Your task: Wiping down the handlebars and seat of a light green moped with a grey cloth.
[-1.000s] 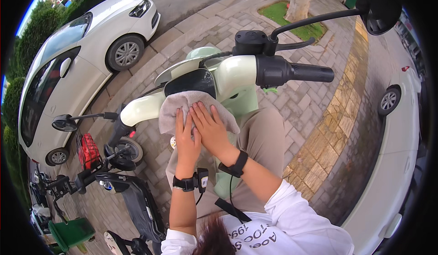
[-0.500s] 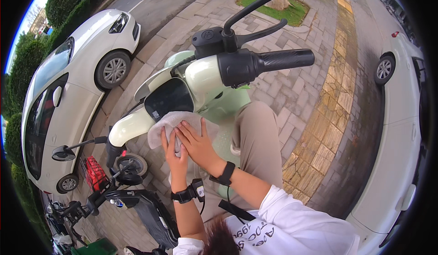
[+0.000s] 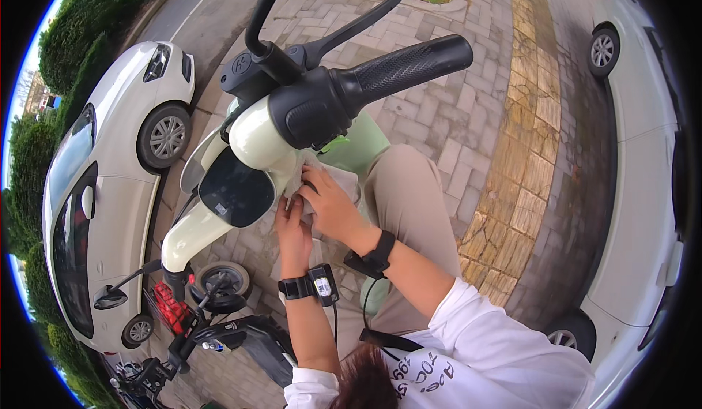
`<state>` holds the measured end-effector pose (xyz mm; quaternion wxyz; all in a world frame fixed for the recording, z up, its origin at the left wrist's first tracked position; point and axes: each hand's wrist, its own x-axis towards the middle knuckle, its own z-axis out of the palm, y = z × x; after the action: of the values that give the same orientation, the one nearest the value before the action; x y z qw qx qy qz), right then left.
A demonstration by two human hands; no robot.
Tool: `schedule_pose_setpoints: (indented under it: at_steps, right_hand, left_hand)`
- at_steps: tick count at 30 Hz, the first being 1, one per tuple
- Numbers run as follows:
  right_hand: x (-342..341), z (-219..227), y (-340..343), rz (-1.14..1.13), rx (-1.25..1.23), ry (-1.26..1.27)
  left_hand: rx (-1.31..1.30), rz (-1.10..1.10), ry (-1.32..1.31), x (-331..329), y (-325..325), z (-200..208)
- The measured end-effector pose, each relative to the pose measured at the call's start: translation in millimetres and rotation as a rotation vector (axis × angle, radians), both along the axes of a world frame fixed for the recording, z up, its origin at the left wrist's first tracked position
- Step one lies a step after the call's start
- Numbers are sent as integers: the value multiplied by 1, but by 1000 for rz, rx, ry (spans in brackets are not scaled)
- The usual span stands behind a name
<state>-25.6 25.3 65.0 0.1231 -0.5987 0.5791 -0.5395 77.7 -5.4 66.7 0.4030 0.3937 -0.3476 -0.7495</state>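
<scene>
A light grey cloth [image 3: 344,182] is bunched beneath the cream handlebar cover [image 3: 252,134] of a pale green scooter, beside its dark display [image 3: 238,187]. My right hand [image 3: 335,208] grips the cloth with bent fingers, pressing it to the cover's underside. Close by, my left hand [image 3: 294,237] has its fingers curled at the cloth's lower edge, touching my right hand. Part of the cloth is hidden behind my fingers and the cover. The black grip [image 3: 409,65] and brake lever [image 3: 358,25] extend to the upper right.
White cars stand on both sides, one at left [image 3: 110,197] and one at right [image 3: 636,211]. Another parked two-wheeler [image 3: 256,343] with a red basket [image 3: 170,306] is at lower left. Yellow tactile paving [image 3: 519,167] crosses the grey brick pavement.
Both hands and the cloth have gone from the display's lower edge to beneath the right side of the handlebar cover. The handlebar has turned, and my view has shifted.
</scene>
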Motion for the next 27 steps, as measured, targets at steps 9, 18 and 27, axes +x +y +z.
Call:
schedule_pose_setpoints:
  at_steps: [9, 18, 27]
  right_hand:
    - [-75, -22, -57, -501, 284, 257]
    - [-88, -25, -99, -52, 250, -186]
    - [-59, -37, -77, -138, -11, -247]
  left_hand:
    - [-99, 42, 92, -78, -30, -32]
    - [-133, 166, 24, -54, -28, -37]
    - [-84, 310, -254, -54, -16, -33]
